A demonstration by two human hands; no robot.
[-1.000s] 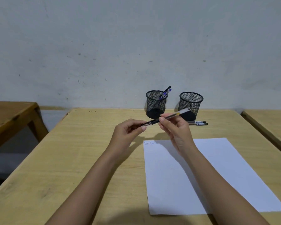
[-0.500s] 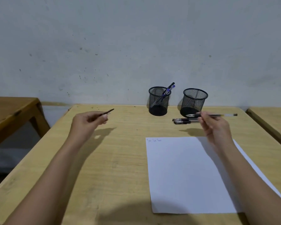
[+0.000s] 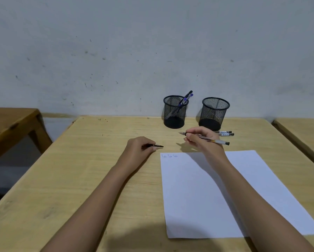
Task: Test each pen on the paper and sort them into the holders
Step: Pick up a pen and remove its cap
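My right hand grips an uncapped clear pen, its tip pointing left just beyond the top edge of the white paper. My left hand pinches the black pen cap low over the table, left of the paper. A few short scribbles mark the paper's top left corner. Two black mesh holders stand at the back: the left holder contains several pens, the right holder looks empty. Two more pens lie on the table beside the right holder.
The wooden table ends at a grey wall behind the holders. Another wooden table stands to the left across a gap, and a third table's edge shows at the right.
The cap was pulled off the pen and my hands moved apart. Both hands have since come back toward the middle, the left one down to the table with the cap.
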